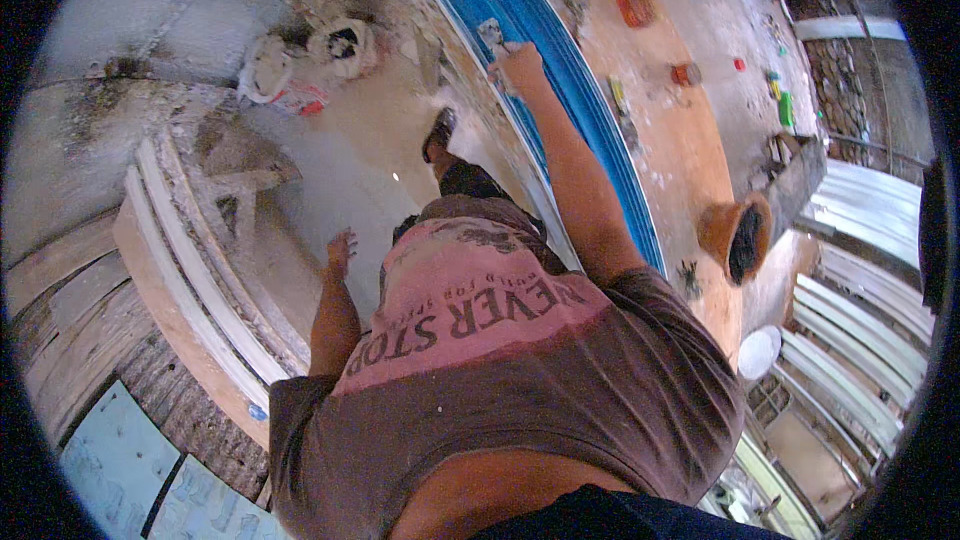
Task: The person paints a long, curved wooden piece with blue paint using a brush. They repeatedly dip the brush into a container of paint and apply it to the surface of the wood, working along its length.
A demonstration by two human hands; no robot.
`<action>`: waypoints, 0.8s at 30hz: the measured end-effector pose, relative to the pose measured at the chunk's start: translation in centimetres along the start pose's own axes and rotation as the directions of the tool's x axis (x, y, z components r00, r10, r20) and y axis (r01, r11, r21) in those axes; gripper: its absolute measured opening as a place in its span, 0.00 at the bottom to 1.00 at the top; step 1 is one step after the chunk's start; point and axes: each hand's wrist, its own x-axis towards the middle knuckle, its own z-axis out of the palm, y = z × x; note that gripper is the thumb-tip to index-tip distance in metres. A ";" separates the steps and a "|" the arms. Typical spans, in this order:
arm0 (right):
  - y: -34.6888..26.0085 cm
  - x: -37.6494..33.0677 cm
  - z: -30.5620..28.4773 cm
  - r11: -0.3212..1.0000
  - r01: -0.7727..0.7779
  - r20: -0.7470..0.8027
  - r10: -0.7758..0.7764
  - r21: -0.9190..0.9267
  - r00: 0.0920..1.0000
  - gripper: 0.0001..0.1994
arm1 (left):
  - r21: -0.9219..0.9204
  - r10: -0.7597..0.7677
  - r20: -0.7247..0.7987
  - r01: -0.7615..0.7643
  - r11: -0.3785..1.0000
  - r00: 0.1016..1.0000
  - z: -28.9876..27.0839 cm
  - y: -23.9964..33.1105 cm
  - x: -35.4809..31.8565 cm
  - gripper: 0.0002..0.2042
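Pink-and-brown shirt (480,340) fills the lower middle, dark lettering printed across its pink band. One long blue trough (562,65), ridged lengthwise and pale-edged, curves from top centre to right of middle. Over its upper part, the right hand (518,68) pinches one whitish piece (489,32), blurred. Left of centre, the left hand (341,251) hangs empty, fingers loosely parted. Two white sacks (268,72) stand upper left; one brown pot (716,229) sits right.
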 end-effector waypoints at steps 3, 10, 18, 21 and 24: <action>-5.2 9.6 3.6 0.979 0.106 0.015 -0.105 -0.172 0.994 0.16 | -0.018 0.187 -0.055 -0.188 0.982 0.981 -2.0 1.2 0.6 0.20; -10.0 24.7 7.6 0.860 0.265 0.061 -0.266 -0.437 0.962 0.20 | 0.225 0.058 -0.027 -0.050 0.973 0.998 -2.1 9.0 2.9 0.24; -6.9 18.0 7.1 0.915 0.168 -0.064 -0.205 -0.366 0.977 0.11 | -0.039 0.091 -0.015 -0.092 0.995 0.996 -3.4 14.4 6.7 0.22; -8.2 18.9 7.2 0.636 0.401 0.082 -0.469 -0.659 0.879 0.11 | 0.102 -0.063 0.050 0.057 0.993 0.997 -2.7 20.7 10.5 0.22; -12.7 23.0 8.2 0.939 0.204 -0.126 -0.247 -0.278 0.961 0.13 | 0.774 0.186 0.472 -0.506 0.382 0.862 -3.5 26.1 15.1 0.21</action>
